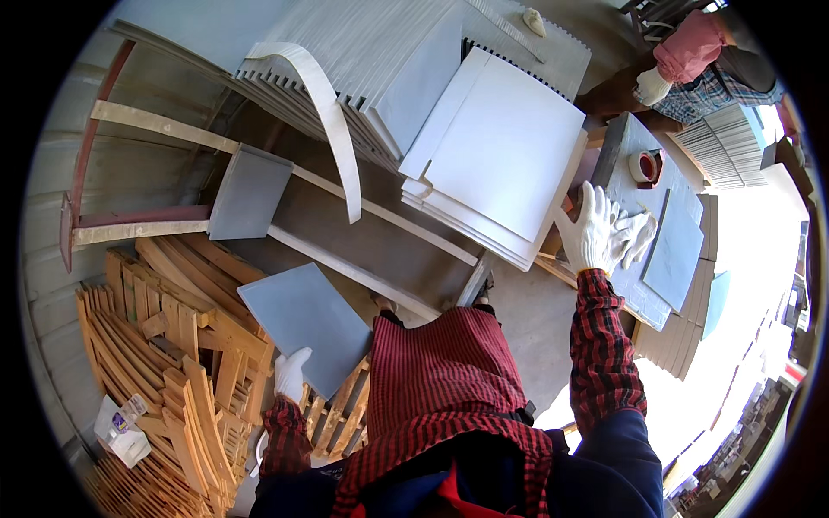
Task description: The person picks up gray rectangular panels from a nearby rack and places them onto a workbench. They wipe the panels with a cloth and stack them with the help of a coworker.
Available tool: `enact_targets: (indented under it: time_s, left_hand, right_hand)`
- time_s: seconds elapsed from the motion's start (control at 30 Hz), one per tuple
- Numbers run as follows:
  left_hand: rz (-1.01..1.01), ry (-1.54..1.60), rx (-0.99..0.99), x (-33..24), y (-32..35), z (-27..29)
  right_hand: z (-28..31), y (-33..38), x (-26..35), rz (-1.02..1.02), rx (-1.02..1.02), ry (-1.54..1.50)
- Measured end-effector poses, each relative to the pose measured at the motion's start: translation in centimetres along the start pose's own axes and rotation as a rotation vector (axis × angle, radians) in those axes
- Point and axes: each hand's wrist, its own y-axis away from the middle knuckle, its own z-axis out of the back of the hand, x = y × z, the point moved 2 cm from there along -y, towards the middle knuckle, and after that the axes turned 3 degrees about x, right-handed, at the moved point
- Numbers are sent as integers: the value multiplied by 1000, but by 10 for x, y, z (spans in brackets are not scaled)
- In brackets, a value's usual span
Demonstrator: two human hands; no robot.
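My left hand [292,374], in a white glove, grips the lower left edge of a flat grey rectangular panel [308,324]. The panel is tilted beside my red-and-black checked apron [445,358]. On the right, my gloved right hand [591,235] is stretched out over the near edge of a grey workbench [623,147], its fingers spread and holding nothing. A crumpled white glove [635,236] lies on the bench right next to that hand. Further right on the bench is a thin grey-blue panel [675,252], with a roll of tape [644,167] toward the far end.
Ahead is a stack of white panels [509,147] beside rows of grey panels [371,52]. A pale curved strip [324,99] hangs there. A frame of rails carries another grey panel [250,192]. Curved wooden pieces [129,337] pile up at left. Another person's gloved hand [652,87] shows far right.
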Motion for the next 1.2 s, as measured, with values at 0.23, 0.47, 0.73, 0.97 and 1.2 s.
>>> enact_targets:
  time_s: [0.23,0.47,0.73,0.97,1.2]
  left_hand:
    - [-195,41,-50,-13,126,-111]
    - [-219,264,131,-44,203,-224]
    - [-238,253,192,-32,172,-313]
    - [-261,164,310,-17,131,-344]
    - [-272,79,405,-5,92,-355]
  right_hand:
    - [-19,25,-180,-367,250,268]
    - [-28,41,-189,-151,-73,-63]
    - [-39,57,-207,-145,-50,-309]
    - [-48,58,-213,-157,-15,-399]
    - [-44,55,-217,-170,31,-369]
